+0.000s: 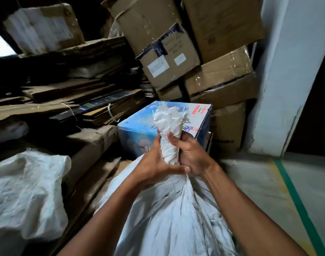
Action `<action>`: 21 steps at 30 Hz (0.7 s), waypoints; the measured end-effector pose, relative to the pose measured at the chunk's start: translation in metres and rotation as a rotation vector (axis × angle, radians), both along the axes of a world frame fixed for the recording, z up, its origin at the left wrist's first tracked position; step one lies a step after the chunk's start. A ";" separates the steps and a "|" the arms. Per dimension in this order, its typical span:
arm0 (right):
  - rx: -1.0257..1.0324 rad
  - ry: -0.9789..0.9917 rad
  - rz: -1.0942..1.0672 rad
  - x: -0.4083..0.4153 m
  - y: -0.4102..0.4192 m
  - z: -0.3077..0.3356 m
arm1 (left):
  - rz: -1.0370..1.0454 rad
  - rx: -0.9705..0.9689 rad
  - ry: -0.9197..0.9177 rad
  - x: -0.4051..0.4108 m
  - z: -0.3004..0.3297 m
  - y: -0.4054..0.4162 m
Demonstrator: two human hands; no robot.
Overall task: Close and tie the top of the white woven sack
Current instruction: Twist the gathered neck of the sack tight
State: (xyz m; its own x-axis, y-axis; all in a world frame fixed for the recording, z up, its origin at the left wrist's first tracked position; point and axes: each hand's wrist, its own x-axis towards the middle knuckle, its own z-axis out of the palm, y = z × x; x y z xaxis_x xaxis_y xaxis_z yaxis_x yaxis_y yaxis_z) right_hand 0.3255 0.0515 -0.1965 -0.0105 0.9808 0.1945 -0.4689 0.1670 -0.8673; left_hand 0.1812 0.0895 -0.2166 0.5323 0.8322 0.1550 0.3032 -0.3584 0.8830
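The white woven sack (172, 215) stands full in front of me, its top gathered into a twisted neck that sticks upward with a frayed end. My left hand (154, 163) wraps the neck from the left, thumb across its base. My right hand (191, 154) clasps the same neck from the right, fingers curled over it. Both hands press together just above the bulging body of the sack. No string or tie shows around the neck.
A blue printed box (139, 132) stands right behind the sack. Stacked brown cartons (218, 80) lean against a white pillar (287, 80). Flattened cardboard (65, 108) is piled at left, with another white sack (26, 194) below. A green floor line (298, 206) runs at right.
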 end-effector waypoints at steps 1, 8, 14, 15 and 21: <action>0.020 -0.020 0.013 0.003 -0.002 -0.002 | 0.028 0.052 0.025 0.003 0.000 -0.006; 0.012 -0.142 -0.019 0.006 -0.010 -0.017 | 0.367 0.260 0.230 0.020 -0.024 -0.033; -0.198 -0.585 -0.694 -0.056 -0.008 -0.033 | 0.431 0.045 -0.005 0.037 -0.024 -0.040; -0.221 -0.569 -0.739 -0.059 -0.005 -0.029 | 0.461 0.061 0.018 0.037 -0.025 -0.040; -0.249 -0.359 -0.724 -0.049 0.029 -0.020 | 0.363 0.301 0.179 0.017 -0.033 -0.024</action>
State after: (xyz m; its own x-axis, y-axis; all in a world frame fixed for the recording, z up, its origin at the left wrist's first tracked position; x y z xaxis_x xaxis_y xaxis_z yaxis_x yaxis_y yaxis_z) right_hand 0.2767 0.0802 -0.2162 0.6173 0.7829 0.0772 -0.0083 0.1047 -0.9945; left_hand 0.1979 0.0654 -0.2495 0.2570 0.9011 0.3491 0.5930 -0.4323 0.6793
